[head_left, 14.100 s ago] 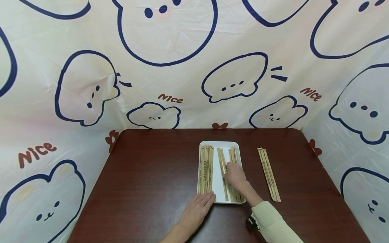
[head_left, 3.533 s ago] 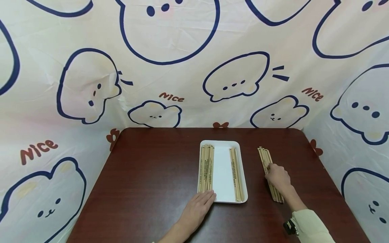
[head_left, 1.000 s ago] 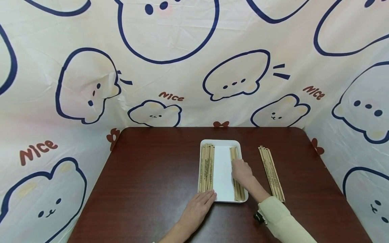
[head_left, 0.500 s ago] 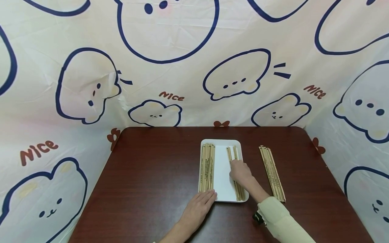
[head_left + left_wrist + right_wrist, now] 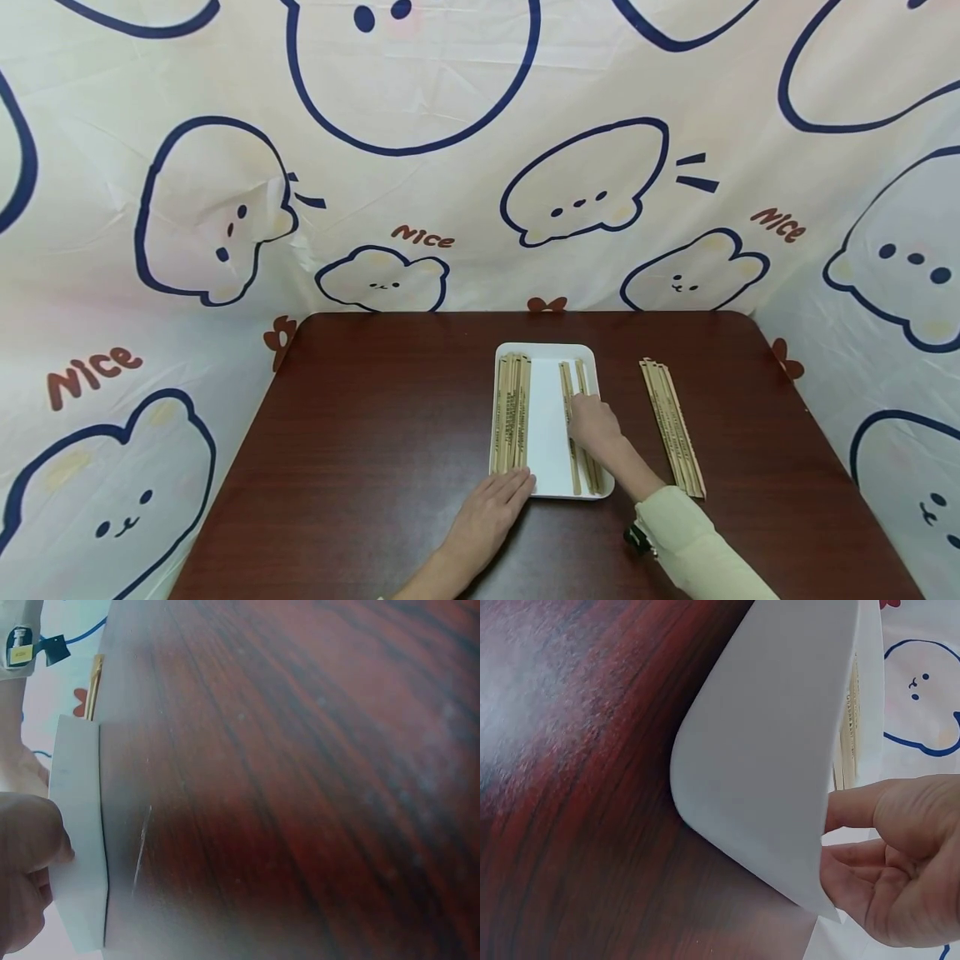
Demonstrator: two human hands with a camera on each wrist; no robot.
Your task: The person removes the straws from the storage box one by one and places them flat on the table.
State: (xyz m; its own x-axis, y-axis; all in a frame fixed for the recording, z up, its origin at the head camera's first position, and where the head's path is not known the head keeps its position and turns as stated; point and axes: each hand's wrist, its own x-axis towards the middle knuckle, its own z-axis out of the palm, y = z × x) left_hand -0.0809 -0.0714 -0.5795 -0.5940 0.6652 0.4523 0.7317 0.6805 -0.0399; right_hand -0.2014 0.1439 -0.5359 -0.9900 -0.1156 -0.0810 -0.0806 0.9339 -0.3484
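"On the dark brown counter (image 5: 360,417), what do we find?"

"We find a white tray (image 5: 546,345). A thick bundle (image 5: 512,412) of pale, printed sticks lines its left side; a thinner bunch (image 5: 581,377) runs along its right. Another bundle (image 5: 672,429) lies slanted on the counter, right of the tray."

"And the hands?"

"We see the left hand (image 5: 487,512) holding the tray's near left corner, fingers together over the rim, thumb against the outer wall. The right hand (image 5: 596,425) is curled in a pinch over a narrow set of sticks (image 5: 566,383), just left of the thinner bunch, inside the tray. We cannot see its fingertips."
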